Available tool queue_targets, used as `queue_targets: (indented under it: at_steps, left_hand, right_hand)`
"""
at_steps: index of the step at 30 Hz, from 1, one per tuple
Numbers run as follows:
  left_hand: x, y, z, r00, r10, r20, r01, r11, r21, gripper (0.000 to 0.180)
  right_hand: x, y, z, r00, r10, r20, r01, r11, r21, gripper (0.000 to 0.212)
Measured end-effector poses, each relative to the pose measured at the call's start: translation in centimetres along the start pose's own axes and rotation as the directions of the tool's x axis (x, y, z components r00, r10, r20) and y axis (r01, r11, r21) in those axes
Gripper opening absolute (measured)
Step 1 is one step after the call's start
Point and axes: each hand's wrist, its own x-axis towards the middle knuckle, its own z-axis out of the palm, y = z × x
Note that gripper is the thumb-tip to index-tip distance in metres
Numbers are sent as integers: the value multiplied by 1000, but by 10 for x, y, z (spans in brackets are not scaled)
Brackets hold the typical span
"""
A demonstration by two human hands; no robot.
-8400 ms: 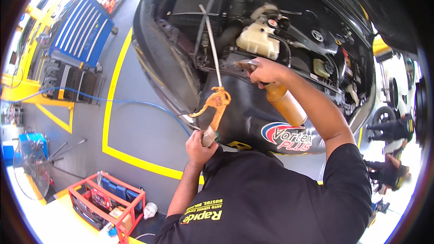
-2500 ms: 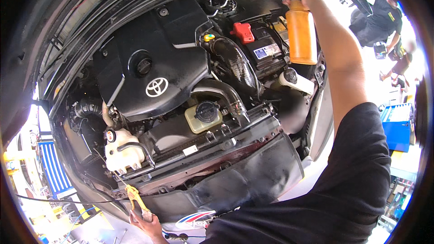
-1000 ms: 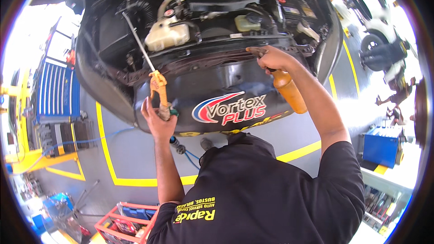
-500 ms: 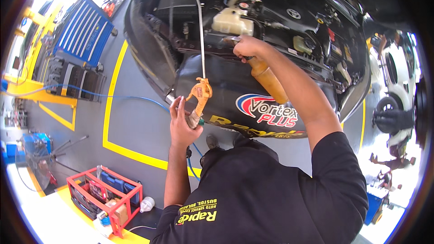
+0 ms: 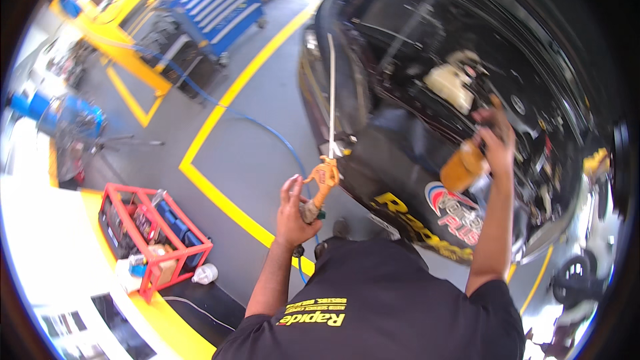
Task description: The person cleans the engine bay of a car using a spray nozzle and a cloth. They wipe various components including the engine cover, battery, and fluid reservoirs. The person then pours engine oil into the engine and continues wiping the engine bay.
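Observation:
My left hand [image 5: 295, 220] holds an air blow gun [image 5: 325, 177] by its lower end, the fingers partly spread. The gun is orange, and its long thin metal nozzle [image 5: 332, 93] points away past the car's front corner. My right hand [image 5: 495, 137], smeared by motion, is closed round the top of a spray bottle [image 5: 465, 168] with an amber body. That bottle hangs tilted above the black printed cover [image 5: 400, 160] on the car's front. Beyond it lies the open engine bay with a whitish plastic reservoir [image 5: 450, 87].
A blue hose [image 5: 280, 135] runs across the grey floor to my left side. A red-framed crate [image 5: 160, 263] of tools and a white bottle [image 5: 205, 273] stand at lower left. Farther off are a blue tool cabinet [image 5: 223, 10] and a yellow steel frame [image 5: 127, 53].
The view has turned, so car and floor shift right. My right hand has drawn back from beside the reservoir with the spray bottle. The left hand still holds the blow gun.

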Motion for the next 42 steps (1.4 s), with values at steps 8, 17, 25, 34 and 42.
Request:
queue_targets:
  at_steps: [8,17,25,34,42]
  left_hand:
    - [-13,-36,-59,970,-56,-235,101,977,188,103]
    - [7,-97,-186,867,2,-498,203,912,356,96]
    - [124,-227,-301,851,31,-524,220,885,409,103]
    - [372,-363,-340,973,-56,-223,124,944,305,93]
    - [662,-504,-328,979,-203,28,183,928,325,92]
  right_hand:
    - [-51,9,-22,975,-178,-130,183,983,27,54]
    - [-4,-47,64,996,-87,-27,90,985,144,60]
    - [125,-94,290,974,-206,94,160,922,353,54]
    - [325,-52,541,996,-59,-65,83,872,483,56]
    - [577,44,687,999,-12,-40,27,922,387,47]
